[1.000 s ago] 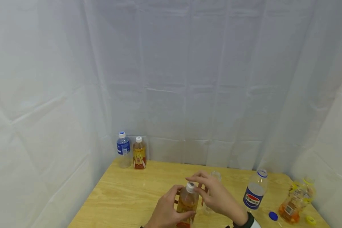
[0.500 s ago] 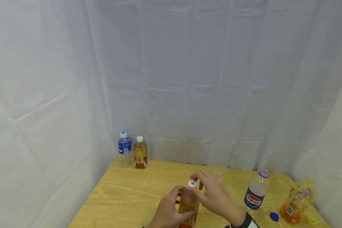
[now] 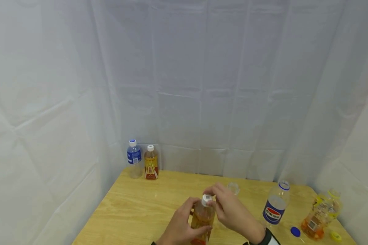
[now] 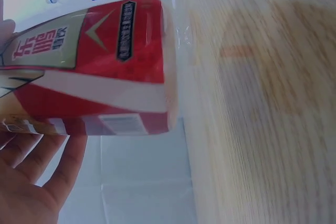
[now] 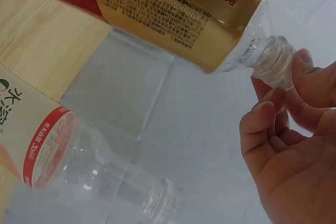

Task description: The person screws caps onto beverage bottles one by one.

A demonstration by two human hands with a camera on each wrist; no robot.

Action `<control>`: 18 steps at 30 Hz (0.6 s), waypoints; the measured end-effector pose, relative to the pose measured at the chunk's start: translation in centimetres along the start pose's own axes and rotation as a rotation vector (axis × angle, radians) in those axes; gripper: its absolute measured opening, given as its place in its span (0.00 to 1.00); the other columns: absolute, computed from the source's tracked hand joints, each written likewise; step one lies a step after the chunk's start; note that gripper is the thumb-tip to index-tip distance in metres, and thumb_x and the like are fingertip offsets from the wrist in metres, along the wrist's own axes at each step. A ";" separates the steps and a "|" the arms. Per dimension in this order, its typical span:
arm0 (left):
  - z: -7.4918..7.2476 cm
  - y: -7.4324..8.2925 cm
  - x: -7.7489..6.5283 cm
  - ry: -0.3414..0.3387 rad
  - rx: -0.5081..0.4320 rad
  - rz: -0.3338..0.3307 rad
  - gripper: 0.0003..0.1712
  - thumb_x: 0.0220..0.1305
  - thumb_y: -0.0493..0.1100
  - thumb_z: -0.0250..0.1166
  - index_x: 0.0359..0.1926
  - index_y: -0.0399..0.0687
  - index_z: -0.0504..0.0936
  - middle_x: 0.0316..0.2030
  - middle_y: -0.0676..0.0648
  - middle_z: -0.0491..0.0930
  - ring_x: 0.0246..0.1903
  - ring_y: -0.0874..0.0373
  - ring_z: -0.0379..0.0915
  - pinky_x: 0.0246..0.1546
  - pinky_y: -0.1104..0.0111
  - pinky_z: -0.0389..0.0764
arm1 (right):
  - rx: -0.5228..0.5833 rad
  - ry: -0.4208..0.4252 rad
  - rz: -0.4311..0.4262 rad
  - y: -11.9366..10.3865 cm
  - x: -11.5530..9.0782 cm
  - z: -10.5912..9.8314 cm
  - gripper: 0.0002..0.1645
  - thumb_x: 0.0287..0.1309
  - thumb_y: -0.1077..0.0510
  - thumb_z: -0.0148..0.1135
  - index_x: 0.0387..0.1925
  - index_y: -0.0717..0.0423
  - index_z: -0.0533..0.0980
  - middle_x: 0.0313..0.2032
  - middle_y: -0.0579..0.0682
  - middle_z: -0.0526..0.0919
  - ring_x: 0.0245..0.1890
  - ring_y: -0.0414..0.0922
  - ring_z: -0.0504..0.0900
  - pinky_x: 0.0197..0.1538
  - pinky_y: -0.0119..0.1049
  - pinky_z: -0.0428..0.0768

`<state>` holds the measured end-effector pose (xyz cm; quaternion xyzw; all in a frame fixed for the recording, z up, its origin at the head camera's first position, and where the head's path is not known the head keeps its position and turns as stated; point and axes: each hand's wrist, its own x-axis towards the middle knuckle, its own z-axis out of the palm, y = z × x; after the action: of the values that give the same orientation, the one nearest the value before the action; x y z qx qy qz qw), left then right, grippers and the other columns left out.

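An amber tea bottle (image 3: pixel 202 217) with a red and gold label (image 4: pixel 100 72) stands low in the middle of the wooden table (image 3: pixel 135 211). My left hand (image 3: pixel 179 226) grips its body from the left, fingers (image 4: pixel 31 182) wrapped round the label. My right hand (image 3: pixel 230 207) pinches the white cap (image 3: pixel 207 199) at the bottle's top. In the right wrist view the fingertips (image 5: pixel 268 119) curl round the bottle's neck end (image 5: pixel 274 65). A clear empty bottle (image 3: pixel 233 188) without a cap stands just behind my right hand, its red-edged label (image 5: pixel 31 135) near.
A Pepsi bottle (image 3: pixel 274 204) stands right of the hands, and an orange-tinted bottle (image 3: pixel 320 216) at the far right edge. A blue cap (image 3: pixel 295 231) and a yellow cap (image 3: pixel 335 236) lie loose near them. Two capped bottles (image 3: pixel 133 158) (image 3: pixel 151 162) stand at the back left corner.
My right hand's fingers have drawn closer round the white cap and turned a little. The left hand keeps hold of the bottle in the same place.
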<state>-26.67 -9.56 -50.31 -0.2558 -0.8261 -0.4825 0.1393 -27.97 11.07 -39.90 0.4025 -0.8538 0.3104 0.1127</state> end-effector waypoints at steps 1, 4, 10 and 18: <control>0.0 0.0 0.0 0.002 0.002 0.006 0.36 0.63 0.65 0.73 0.66 0.66 0.69 0.54 0.58 0.78 0.46 0.66 0.78 0.41 0.70 0.83 | 0.004 0.013 0.025 -0.1 -0.1 0.1 0.10 0.71 0.64 0.64 0.50 0.51 0.80 0.43 0.42 0.79 0.37 0.35 0.75 0.38 0.30 0.80; 0.1 0.1 -0.1 0.016 0.014 0.017 0.36 0.64 0.65 0.73 0.66 0.66 0.69 0.52 0.59 0.78 0.44 0.66 0.78 0.40 0.71 0.82 | 0.015 0.069 0.098 -0.8 -0.2 0.5 0.05 0.71 0.61 0.65 0.46 0.50 0.79 0.41 0.41 0.77 0.36 0.36 0.75 0.36 0.30 0.79; 0.1 0.3 -0.5 0.062 0.064 0.032 0.35 0.62 0.65 0.74 0.64 0.63 0.70 0.49 0.59 0.78 0.42 0.67 0.78 0.38 0.72 0.82 | -0.070 0.160 0.157 -2.3 -0.3 1.6 0.04 0.73 0.55 0.64 0.44 0.49 0.79 0.38 0.39 0.74 0.36 0.36 0.75 0.35 0.31 0.74; -0.8 0.0 -0.4 0.008 -0.031 0.085 0.36 0.65 0.58 0.75 0.68 0.66 0.68 0.57 0.58 0.79 0.50 0.65 0.79 0.46 0.66 0.84 | 0.155 0.038 0.007 -1.2 0.1 0.0 0.14 0.74 0.58 0.62 0.57 0.46 0.81 0.50 0.43 0.81 0.33 0.33 0.74 0.36 0.31 0.80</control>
<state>-26.39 -10.34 -50.14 -0.2910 -0.8064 -0.4898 0.1589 -27.10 10.43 -39.30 0.4012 -0.8262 0.3835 0.0963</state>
